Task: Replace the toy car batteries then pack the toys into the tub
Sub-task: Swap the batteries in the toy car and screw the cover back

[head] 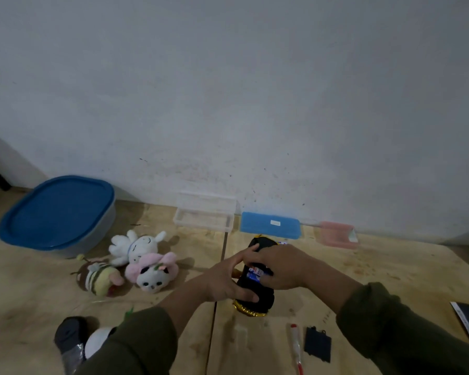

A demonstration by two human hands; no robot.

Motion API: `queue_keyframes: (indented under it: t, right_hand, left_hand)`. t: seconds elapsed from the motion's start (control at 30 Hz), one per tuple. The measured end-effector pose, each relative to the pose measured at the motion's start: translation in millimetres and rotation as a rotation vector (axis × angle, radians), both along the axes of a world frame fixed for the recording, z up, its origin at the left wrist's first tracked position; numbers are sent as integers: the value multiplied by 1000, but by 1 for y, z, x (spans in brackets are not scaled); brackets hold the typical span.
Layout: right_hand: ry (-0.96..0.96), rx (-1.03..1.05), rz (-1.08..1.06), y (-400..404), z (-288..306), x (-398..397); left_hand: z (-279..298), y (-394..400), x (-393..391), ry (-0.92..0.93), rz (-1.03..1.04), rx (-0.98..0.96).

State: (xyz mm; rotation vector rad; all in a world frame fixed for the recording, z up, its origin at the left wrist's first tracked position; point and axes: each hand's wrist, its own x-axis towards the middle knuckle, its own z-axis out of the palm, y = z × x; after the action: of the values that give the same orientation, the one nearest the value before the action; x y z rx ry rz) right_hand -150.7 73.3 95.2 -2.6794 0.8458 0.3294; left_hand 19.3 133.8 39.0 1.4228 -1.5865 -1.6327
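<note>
The black toy car with gold trim [255, 299] lies upside down at lower centre of the frame, its underside open with blue-and-white batteries [256, 274] showing in the bay. The left hand [225, 280] grips the car's near end, fingers curled around the body, while the right hand [278, 266] curls over the top and pinches at the batteries. The battery swap looks midway: the small black cover plate [317, 344] lies off at lower right beside a red-and-white screwdriver [296, 347]. Packing seems untouched, judging by the 3 plush toys [136, 262] lying left of centre on the wooden floor [390, 266] and the grey tub with a blue lid [58, 215], closed, at the left.
</note>
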Motion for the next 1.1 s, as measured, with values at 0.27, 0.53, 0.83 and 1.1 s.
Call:
queue_keyframes:
  t: [0.27,0.53,0.83,1.1]
  right_hand:
    - [-419,125,-329,-4,-14,-13]
    - [-595,458,-785,-2,10,-17]
    - [-574,482,-1060,26,9,2]
    - [-720,385,-1128,46,10,17]
  left_hand:
    - [-5,-6,-14,119,121,-9]
    - [-7,-15,-12,145,227,-108]
    - [-9,-13,-18,93,413,-269]
    - [1,-12,-19,113,442,-359]
